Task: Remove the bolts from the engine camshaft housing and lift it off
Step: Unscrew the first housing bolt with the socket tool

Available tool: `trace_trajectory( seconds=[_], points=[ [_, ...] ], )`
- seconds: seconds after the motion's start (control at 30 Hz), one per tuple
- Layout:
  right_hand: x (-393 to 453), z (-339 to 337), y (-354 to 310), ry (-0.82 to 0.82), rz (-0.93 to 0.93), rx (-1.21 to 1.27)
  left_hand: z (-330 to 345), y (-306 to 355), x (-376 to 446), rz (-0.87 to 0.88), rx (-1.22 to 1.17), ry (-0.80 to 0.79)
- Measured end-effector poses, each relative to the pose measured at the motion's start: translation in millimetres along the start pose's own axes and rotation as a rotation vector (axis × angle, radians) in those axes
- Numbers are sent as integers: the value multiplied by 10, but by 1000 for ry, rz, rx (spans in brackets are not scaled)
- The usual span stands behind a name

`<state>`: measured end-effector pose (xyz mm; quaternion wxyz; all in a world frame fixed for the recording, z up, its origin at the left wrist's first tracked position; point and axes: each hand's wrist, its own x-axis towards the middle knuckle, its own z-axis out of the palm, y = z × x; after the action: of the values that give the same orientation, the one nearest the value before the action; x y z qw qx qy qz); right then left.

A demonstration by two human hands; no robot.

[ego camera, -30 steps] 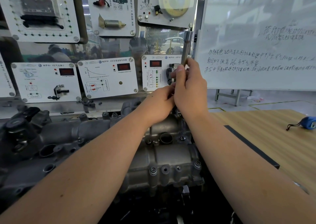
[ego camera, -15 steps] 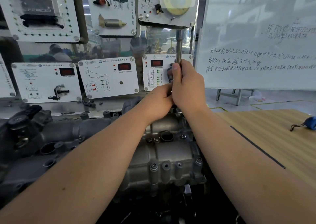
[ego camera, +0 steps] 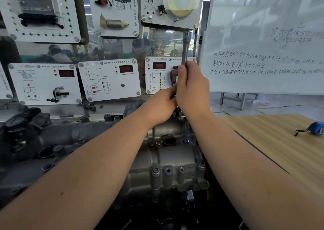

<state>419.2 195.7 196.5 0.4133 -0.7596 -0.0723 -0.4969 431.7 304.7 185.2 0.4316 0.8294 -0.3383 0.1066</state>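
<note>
The tool [ego camera: 185, 49] in my right hand [ego camera: 192, 89] is smooth, bright metal. The housing [ego camera: 168, 159] below is cast metal, dull grey and slightly rough, with darker bolts [ego camera: 155, 171]. The table [ego camera: 280, 142] looks like matt, pale striped wood. The whiteboard [ego camera: 263, 36] is glossy, and the panels [ego camera: 108, 80] seem to be smooth white plastic.

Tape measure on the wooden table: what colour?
Blue, with a dark wrist strap; the tape measure shows at the head view's right edge.
</note>
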Motion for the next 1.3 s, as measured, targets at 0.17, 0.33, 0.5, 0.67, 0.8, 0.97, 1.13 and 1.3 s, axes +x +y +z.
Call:
trace_trajectory(
  seconds=[0.17,0.33,0.5,0.67,0.8,0.97,1.13,1.3],
  points=[
    [-2,-17,4,7,24,59,-10,-8,15,18,60,1],
    [0,-22,9,32,-1,27,-1,-18,22,-2,36,14],
    [4,-7,18,-10,30,38,-5,9,3,-3,34,5],
    [0,-7,25,1,63,90,-17,13,18,-12,48,7],
    [-3,-10,18,14,58,74,-11,26,3,-10,30,13],
    [-8,-2,9,7,67,59,-15,33,-16,-8,21,2],
    [-19,-13,10,0,69,98,-27,0,4,0,8,2],
    [-24,-24,-1,17,45,68,-6,28,-27,8,-14,1]
  ],
)
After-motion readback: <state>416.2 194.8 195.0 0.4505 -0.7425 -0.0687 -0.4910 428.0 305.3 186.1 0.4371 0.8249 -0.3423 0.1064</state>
